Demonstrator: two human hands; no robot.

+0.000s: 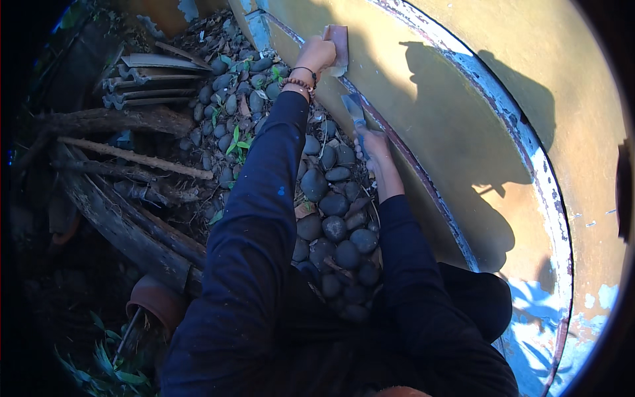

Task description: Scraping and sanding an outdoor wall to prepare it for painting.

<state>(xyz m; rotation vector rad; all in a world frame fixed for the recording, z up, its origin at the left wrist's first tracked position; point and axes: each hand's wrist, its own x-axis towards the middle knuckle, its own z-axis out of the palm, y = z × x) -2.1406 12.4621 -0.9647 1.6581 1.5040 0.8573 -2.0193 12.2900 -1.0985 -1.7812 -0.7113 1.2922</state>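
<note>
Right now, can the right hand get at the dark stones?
Likely yes: the dark stones lie just left of the right hand with nothing visible between, but it holds a scraper.

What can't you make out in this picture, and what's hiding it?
All in the head view:
Part of the flat reddish tool: covered by the left hand.
Part of the scraper: covered by the right hand.
The stones' near end: hidden by dark clothing.
The dark object far right: cut off by the round rim.
</note>
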